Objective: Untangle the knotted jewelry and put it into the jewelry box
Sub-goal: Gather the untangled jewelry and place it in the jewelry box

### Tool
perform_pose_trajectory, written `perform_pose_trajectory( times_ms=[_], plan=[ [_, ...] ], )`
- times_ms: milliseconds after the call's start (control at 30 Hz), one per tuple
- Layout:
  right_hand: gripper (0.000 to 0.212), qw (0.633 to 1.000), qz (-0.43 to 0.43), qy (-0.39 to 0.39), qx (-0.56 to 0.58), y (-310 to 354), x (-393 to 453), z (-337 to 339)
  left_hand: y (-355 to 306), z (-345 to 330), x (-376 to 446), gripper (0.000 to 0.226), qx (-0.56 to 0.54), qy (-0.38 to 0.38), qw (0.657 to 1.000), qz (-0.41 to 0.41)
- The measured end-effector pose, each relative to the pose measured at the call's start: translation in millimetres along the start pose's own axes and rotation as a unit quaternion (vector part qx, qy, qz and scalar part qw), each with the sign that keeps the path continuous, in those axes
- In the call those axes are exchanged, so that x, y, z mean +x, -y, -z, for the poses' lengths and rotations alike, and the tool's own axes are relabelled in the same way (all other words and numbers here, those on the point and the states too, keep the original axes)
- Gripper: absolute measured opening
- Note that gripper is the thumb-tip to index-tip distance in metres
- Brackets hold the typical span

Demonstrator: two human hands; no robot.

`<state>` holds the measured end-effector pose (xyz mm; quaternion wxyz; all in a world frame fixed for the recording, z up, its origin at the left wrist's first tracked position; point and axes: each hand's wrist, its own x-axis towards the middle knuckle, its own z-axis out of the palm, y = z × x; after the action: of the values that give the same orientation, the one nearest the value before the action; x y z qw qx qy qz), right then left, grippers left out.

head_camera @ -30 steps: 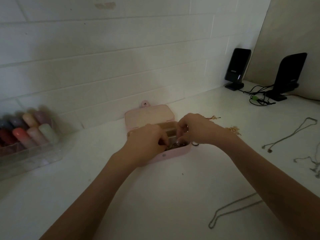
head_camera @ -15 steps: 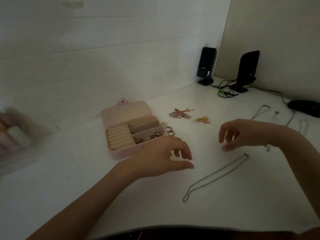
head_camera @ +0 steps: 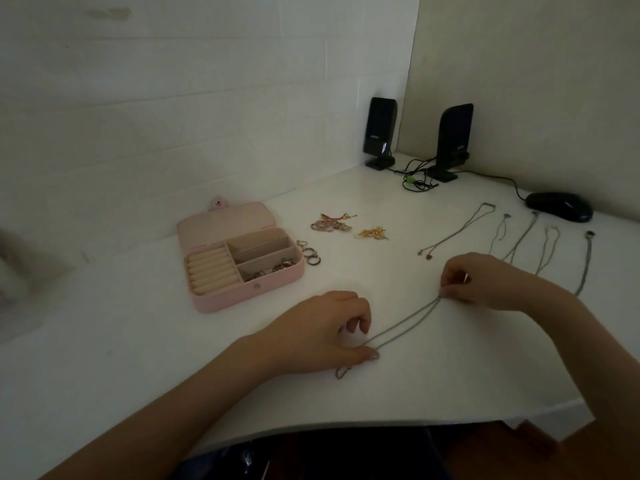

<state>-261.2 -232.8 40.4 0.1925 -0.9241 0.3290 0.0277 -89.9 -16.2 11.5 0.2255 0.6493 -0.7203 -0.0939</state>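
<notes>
**Both hands on one silver chain, box sitting open off to the side**

So the person has a thin silver necklace (head_camera: pixel 403 325) stretched across the white desk (head_camera: pixel 138 341), doubled into two strands. The right hand (head_camera: pixel 485 282) pinches one end at roughly 3 o'clock from the frame centre, fingers curled in tight on it. The left hand (head_camera: pixel 325 330) grips the other end lower down, around 6 o'clock, thumb pressed flat on the desk over the strands. A little loop of chain pokes out under that hand (too small to tell if it's a clasp or a knot). The hands are well apart, with the chain running between them.

The pink jewelry box (head_camera: pixel 239 258) sits at about 10 o'clock from the left hand, lid flipped back, ring rolls on its left side and a few small pieces in the front compartment. A few loose rings (head_camera: pixel 308 252) lie just beside its right edge.

Further back at 12 o'clock are two colourful tangled pieces (head_camera: pixel 334 223). More silver chains (head_camera: pixel 519 237) are laid out in a row behind the right hand. Two black speakers (head_camera: pixel 415 140) and a black mouse (head_camera: pixel 557 206) sit in the far corner.
</notes>
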Motion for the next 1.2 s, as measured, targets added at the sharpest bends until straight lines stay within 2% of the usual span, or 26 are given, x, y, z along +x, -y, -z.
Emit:
perform_pose_trajectory(
  times_ms=[300, 433, 500, 567, 633, 733, 900, 967, 1200],
  plan=[
    [0.007, 0.997, 0.019, -0.071, 0.027, 4.2, 8.5, -12.0, 5.8, -2.5, 1.3, 0.032, -0.021, -0.015, 1.000, 0.016],
    [0.025, 0.998, 0.029, -0.008, 0.062, -0.5, 5.4, -7.6, 8.9, -3.9, 2.1, 0.027, -0.013, -0.024, 0.999, 0.020],
    [0.019, 0.998, 0.034, -0.004, 0.052, -1.2, 5.8, -8.5, 11.3, -3.9, 3.4, 0.025, 0.000, -0.031, 0.999, 0.024],
    [0.014, 0.997, 0.046, -0.044, 0.045, 1.1, 8.8, -12.6, 15.2, -2.5, 4.4, 0.023, 0.011, -0.043, 0.999, 0.027],
    [0.017, 0.994, 0.054, -0.088, 0.036, 4.2, 12.2, -19.1, 20.4, 0.1, 3.4, 0.021, 0.015, -0.048, 0.998, 0.032],
    [0.014, 0.991, 0.064, -0.119, 0.015, 9.0, 17.8, -27.1, 30.1, 6.9, -0.7, 0.019, 0.030, -0.054, 0.997, 0.044],
    [0.008, 0.988, 0.093, -0.097, 0.073, 12.3, 24.7, -22.1, 50.9, 23.3, -7.6, 0.006, 0.047, -0.048, 0.995, 0.075],
    [0.011, 0.988, 0.098, -0.078, 0.094, 11.7, 25.1, -18.8, 55.0, 26.7, -8.5, 0.010, 0.050, -0.041, 0.994, 0.083],
    [0.009, 0.989, 0.105, -0.094, 0.036, 16.4, 36.0, -25.4, 56.8, 33.0, -9.9, 0.008, 0.099, -0.030, 0.990, 0.101]
  ],
)
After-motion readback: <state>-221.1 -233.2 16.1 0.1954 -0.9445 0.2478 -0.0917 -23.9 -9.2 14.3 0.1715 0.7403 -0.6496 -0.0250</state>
